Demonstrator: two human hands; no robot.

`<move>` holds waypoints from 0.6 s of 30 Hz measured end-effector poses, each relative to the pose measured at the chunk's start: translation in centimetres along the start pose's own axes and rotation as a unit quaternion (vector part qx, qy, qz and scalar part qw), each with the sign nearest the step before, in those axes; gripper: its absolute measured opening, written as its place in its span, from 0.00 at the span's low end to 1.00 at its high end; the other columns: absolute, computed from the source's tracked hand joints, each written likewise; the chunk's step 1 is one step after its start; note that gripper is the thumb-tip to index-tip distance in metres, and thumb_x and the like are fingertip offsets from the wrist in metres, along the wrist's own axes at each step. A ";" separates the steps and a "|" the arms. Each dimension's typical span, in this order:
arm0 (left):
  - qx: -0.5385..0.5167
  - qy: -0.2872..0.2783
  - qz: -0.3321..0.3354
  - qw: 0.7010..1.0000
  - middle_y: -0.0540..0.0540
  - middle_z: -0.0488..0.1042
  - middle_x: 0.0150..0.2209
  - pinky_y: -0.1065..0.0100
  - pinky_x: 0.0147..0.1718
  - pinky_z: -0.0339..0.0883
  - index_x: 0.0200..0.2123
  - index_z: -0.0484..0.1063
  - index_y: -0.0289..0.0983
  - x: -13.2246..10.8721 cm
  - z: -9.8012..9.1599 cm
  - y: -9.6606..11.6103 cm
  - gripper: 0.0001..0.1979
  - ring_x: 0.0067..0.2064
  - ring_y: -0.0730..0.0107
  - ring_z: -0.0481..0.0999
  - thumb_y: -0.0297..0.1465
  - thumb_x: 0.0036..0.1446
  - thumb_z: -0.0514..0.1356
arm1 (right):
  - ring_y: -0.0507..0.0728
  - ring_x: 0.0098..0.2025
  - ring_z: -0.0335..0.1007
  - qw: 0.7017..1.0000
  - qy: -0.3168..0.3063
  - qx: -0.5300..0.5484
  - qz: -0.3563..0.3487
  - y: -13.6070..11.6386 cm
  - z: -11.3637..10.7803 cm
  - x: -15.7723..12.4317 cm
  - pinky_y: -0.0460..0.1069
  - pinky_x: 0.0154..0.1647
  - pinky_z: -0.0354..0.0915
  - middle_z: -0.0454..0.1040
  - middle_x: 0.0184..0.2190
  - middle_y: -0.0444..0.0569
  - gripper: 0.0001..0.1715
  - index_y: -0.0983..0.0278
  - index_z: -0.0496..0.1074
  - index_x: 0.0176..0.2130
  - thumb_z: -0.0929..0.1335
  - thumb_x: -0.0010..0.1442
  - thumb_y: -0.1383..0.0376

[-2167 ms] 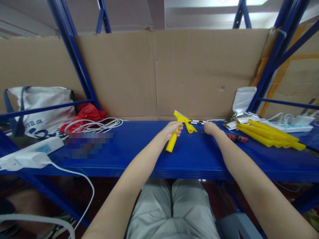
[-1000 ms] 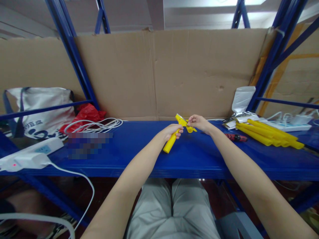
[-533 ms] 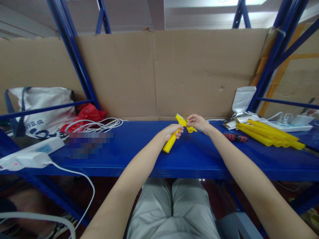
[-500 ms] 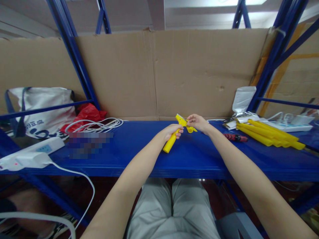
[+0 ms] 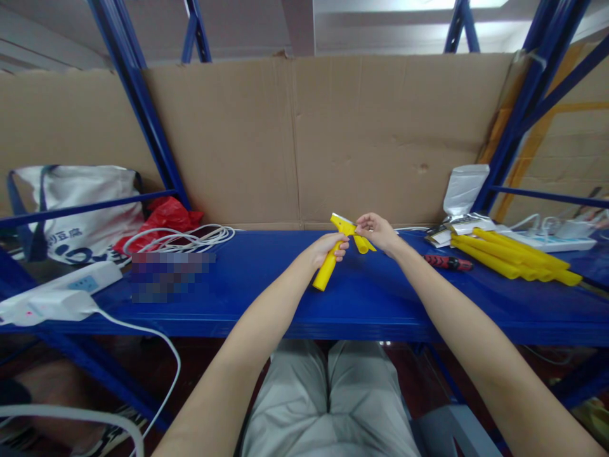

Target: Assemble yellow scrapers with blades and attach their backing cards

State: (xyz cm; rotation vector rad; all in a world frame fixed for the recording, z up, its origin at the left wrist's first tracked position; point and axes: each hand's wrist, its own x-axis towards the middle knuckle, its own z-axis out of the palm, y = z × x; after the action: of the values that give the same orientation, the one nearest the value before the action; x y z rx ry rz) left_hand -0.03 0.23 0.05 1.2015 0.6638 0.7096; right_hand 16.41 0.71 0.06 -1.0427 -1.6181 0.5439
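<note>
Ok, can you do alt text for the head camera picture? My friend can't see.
A left hand grips a yellow tool over a blue shelf; the right hand is at its far end. Yellow tubes lie farther right.

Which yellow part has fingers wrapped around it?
The yellow handle in the left hand. The yellow tubes piled at right have no hand on them; the yellow piece below the right hand isn't wrapped.

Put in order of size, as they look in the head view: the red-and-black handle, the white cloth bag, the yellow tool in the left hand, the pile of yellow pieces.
1. White cloth bag
2. Pile of yellow pieces
3. Yellow tool, partly covered by the left hand
4. Red-and-black handle
</note>
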 end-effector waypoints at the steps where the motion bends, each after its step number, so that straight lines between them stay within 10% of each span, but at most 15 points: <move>1: 0.000 0.000 -0.003 1.000 0.59 0.55 0.14 0.79 0.10 0.46 0.24 0.55 0.38 0.0 0.0 0.0 0.09 0.10 0.83 0.51 0.22 0.56 0.47 | 0.49 0.29 0.65 1.000 0.001 -0.005 -0.001 0.0 0.0 0.0 0.49 0.40 0.65 0.68 0.26 0.41 0.11 0.63 0.63 0.32 0.68 0.47 0.72; 18: -0.004 -0.008 0.001 1.000 0.59 0.55 0.14 0.80 0.10 0.46 0.25 0.56 0.37 0.2 -0.3 -0.2 0.08 0.10 0.83 0.51 0.22 0.54 0.48 | 0.51 0.30 0.63 0.998 0.056 -0.028 -0.002 1.1 -0.1 0.4 0.50 0.35 0.65 0.71 0.30 0.45 0.12 0.63 0.66 0.29 0.70 0.42 0.70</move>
State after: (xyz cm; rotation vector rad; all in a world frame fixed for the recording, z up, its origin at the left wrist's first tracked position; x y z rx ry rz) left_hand -0.11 0.47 -0.17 1.1999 0.6460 0.7033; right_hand 16.91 1.61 -0.59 -1.0931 -1.5434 0.4323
